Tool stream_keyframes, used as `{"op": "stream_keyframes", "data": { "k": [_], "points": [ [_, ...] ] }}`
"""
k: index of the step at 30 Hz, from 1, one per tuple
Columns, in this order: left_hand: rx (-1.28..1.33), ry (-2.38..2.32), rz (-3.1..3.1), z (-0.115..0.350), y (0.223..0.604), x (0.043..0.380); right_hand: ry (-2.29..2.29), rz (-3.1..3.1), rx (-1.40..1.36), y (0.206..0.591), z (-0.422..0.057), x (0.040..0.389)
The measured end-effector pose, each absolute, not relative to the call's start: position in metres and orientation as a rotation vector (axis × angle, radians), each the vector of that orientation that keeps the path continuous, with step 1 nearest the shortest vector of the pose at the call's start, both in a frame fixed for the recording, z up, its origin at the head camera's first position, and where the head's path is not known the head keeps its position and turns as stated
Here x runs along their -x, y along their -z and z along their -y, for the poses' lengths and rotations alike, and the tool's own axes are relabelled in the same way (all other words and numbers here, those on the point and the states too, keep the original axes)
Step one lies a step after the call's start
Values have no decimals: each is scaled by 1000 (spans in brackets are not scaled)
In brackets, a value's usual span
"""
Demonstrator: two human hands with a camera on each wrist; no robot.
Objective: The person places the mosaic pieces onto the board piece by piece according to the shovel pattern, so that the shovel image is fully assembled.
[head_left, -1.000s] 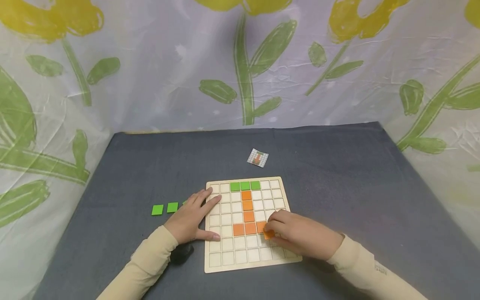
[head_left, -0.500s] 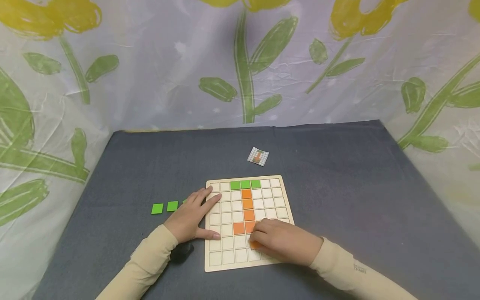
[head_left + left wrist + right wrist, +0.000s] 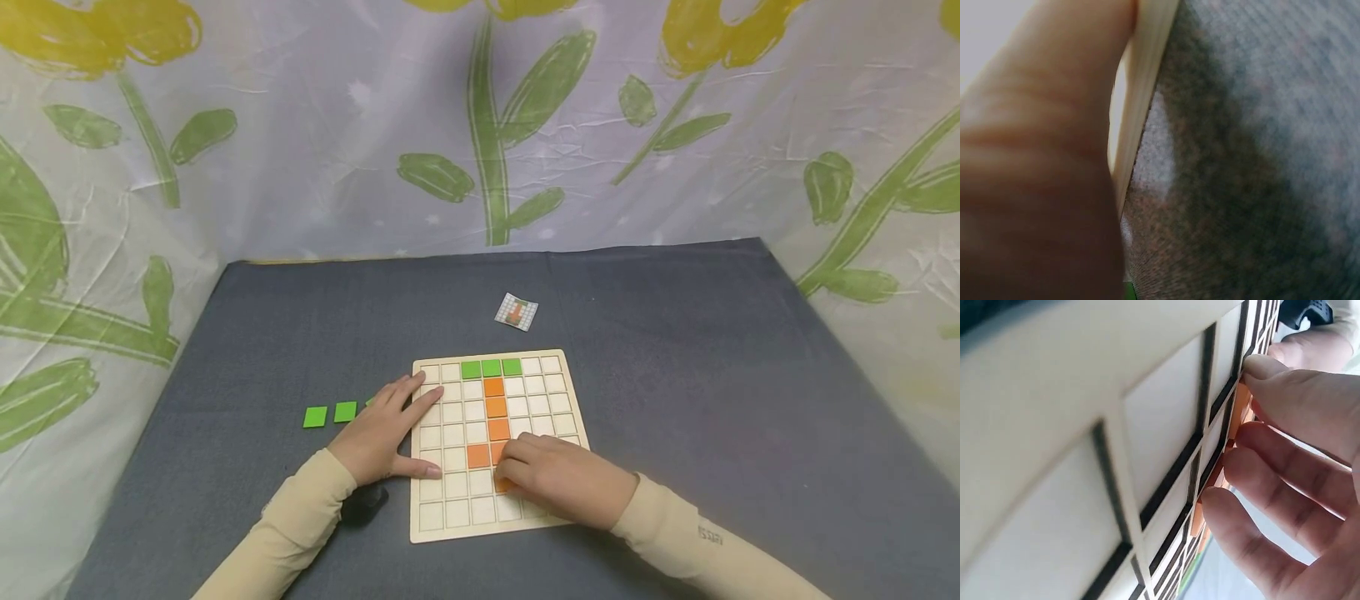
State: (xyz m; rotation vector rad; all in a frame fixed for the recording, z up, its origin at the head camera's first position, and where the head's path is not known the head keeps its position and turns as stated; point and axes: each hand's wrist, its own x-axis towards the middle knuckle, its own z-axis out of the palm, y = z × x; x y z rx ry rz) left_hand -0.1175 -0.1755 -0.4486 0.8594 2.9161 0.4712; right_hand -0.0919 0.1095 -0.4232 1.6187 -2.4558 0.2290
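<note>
A pale square grid board [image 3: 455, 514] lies on the dark cloth. My left hand [image 3: 378, 437] rests spread on its left edge, thumb and fingertips on the grid. My right hand [image 3: 562, 479] pinches an orange square tile [image 3: 501, 484] between thumb and fingers, just below the orange row. In the right wrist view this orange tile [image 3: 1241, 412] is right at the grid squares. Three green tiles [image 3: 491, 368] sit in the top row, with a column of orange tiles [image 3: 496, 407] under the middle one. The orange row's right part is hidden by my right hand.
Two loose green tiles [image 3: 330, 414] lie left of the board, and part of another green tile [image 3: 370, 402] shows behind my left hand. A small pattern card [image 3: 517, 312] lies beyond the board. A black device [image 3: 365, 504] is under my left wrist.
My right hand has moved left with the orange tile, from the orange row's right end to below its middle. The left hand stays on the board.
</note>
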Motion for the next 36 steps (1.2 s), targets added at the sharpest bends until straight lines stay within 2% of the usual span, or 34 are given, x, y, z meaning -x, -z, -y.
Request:
{"op": "stream_keyframes", "data": {
  "k": [6,10,15,19,29,36],
  "points": [
    [-865,-482,-2913,175,448,117,-239,2476,-1633,423,-110,93],
    [-879,-488,-2912,174,446,118,-321,2497,-1609,406,-116,98],
    [-876,-502,-2897,175,446,118,-439,2536,-1403,374,-135,115],
    [-867,-517,-2890,175,446,117,-466,2627,-1222,365,-151,132],
    [-877,-517,-2884,177,444,118,-641,2975,-1103,401,-177,167],
    [-928,-583,-2847,178,441,122,-638,3117,-1065,424,-191,175]
  ]
}}
